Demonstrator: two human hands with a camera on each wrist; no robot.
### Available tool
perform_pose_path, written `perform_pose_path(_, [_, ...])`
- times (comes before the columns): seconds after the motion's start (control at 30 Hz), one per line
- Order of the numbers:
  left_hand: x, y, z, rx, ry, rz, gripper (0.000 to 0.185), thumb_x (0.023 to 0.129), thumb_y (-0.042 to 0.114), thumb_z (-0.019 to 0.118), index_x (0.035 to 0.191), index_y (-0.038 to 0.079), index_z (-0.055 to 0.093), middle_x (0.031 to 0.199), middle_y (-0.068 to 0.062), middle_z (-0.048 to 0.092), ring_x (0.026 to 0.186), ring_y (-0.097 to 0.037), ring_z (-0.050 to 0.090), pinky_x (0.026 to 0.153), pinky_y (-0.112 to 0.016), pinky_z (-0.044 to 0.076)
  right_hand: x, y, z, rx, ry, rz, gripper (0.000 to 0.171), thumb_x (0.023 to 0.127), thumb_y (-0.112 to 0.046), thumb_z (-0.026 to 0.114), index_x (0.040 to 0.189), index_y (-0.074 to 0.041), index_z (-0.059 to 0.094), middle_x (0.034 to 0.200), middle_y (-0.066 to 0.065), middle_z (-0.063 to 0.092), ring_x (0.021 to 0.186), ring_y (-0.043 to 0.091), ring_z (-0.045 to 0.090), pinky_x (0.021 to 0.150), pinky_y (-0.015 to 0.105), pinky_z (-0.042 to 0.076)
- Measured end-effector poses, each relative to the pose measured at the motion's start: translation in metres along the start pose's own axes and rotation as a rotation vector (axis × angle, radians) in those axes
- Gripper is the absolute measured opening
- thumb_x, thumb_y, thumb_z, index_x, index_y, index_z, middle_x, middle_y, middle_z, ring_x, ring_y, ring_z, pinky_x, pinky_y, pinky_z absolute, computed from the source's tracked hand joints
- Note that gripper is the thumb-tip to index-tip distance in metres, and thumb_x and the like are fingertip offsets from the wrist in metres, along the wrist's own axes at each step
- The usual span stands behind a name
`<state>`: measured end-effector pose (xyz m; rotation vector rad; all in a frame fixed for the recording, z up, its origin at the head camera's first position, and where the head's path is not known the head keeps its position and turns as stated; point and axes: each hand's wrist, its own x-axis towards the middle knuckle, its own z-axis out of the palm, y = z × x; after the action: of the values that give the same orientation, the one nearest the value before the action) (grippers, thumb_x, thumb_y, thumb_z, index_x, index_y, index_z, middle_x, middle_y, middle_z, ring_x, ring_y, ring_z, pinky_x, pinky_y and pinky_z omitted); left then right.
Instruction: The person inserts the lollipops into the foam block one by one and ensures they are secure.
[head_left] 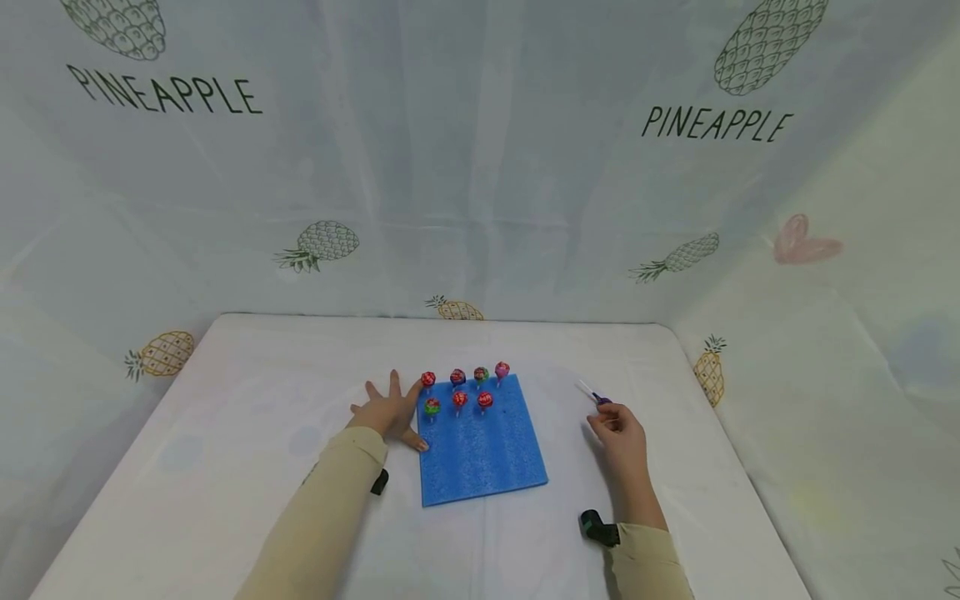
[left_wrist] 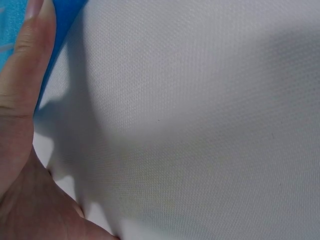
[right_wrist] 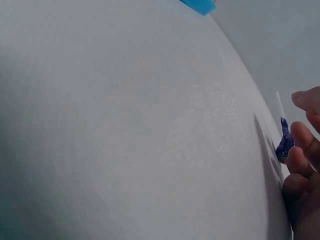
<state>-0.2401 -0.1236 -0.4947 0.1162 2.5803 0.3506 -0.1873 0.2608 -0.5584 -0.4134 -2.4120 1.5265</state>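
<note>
A lollipop (head_left: pixel 602 400) in a dark purple wrapper is at the fingertips of my right hand (head_left: pixel 621 433). Those fingers curl at its candy end, while the white stick points away to the upper left. In the right wrist view the lollipop (right_wrist: pixel 285 145) is partly covered by the fingers. My left hand (head_left: pixel 386 414) lies spread on the table at the left edge of a blue foam board (head_left: pixel 483 462), its thumb and index finger touching that edge. Several wrapped lollipops (head_left: pixel 460 399) stand upright in the board's far part, in two rows; the nearer row has three.
A white cloth covers the table (head_left: pixel 247 450). Behind it and at the sides hang pale sheets (head_left: pixel 465 167) printed with pineapples. Dark wrist devices (head_left: pixel 597 528) sit at both sleeves. The board's near half shows bare blue foam.
</note>
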Motion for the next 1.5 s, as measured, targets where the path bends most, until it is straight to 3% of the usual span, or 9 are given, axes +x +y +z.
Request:
perform_pose_path(0.23, [-0.002,0.001,-0.002,0.011,-0.004,-0.002,0.118,0.065,0.047,0.087,0.157,0.019,0.018,0.158,-0.028,-0.006,0.135,-0.064,-0.006,0.095,-0.081,0.013,0.002,0.006,-0.002,-0.012,0.072,-0.025,0.021,0.087,-0.007,0.074,0.105,0.000,0.065,0.100,0.012,0.058,0.080,0.011,0.049,0.065,0.018,0.039])
perform_pose_path(0.53, [-0.002,0.003,-0.004,0.001,-0.005,-0.004,0.118,0.066,0.047,0.087,0.157,0.019,0.019,0.158,-0.028,-0.006,0.135,-0.064,-0.006,0.095,-0.081,0.012,0.013,0.012,0.001,0.023,0.106,-0.063,0.022,0.078,0.008,0.075,0.097,0.009,0.066,0.127,0.022,0.055,0.123,0.037,0.043,0.103,0.050,0.030])
perform_pose_path(0.63, [-0.003,0.002,-0.004,-0.002,-0.005,-0.009,0.118,0.065,0.047,0.087,0.157,0.019,0.018,0.158,-0.028,-0.007,0.135,-0.063,-0.007,0.096,-0.081,0.012,0.014,0.014,0.003,0.002,0.082,-0.042,0.026,0.077,0.008,0.074,0.102,0.007,0.067,0.132,0.022,0.055,0.130,0.039,0.042,0.110,0.052,0.026])
perform_pose_path(0.8, [-0.004,0.004,-0.004,0.015,-0.003,-0.006,0.117,0.066,0.048,0.086,0.157,0.018,0.019,0.158,-0.028,-0.005,0.135,-0.064,-0.004,0.096,-0.081,0.014,0.012,0.016,0.002,-0.102,0.053,-0.056,0.035,0.075,0.006,0.075,0.110,0.002,0.070,0.131,0.019,0.057,0.128,0.038,0.046,0.108,0.051,0.031])
perform_pose_path(1.03, [-0.005,0.005,-0.003,0.017,0.000,-0.006,0.116,0.066,0.049,0.086,0.157,0.018,0.020,0.158,-0.028,-0.004,0.135,-0.064,-0.004,0.097,-0.080,0.014,0.012,0.017,0.002,-0.189,0.055,-0.084,0.036,0.076,0.004,0.077,0.111,-0.001,0.072,0.121,0.018,0.061,0.121,0.037,0.050,0.104,0.050,0.034])
perform_pose_path(1.5, [-0.004,0.002,-0.002,0.017,0.000,-0.002,0.117,0.066,0.050,0.086,0.157,0.018,0.019,0.158,-0.029,-0.005,0.135,-0.064,-0.005,0.095,-0.081,0.014,0.008,0.014,0.004,-0.193,0.064,-0.129,0.024,0.075,0.008,0.077,0.098,0.001,0.074,0.106,0.019,0.066,0.112,0.037,0.054,0.099,0.050,0.037])
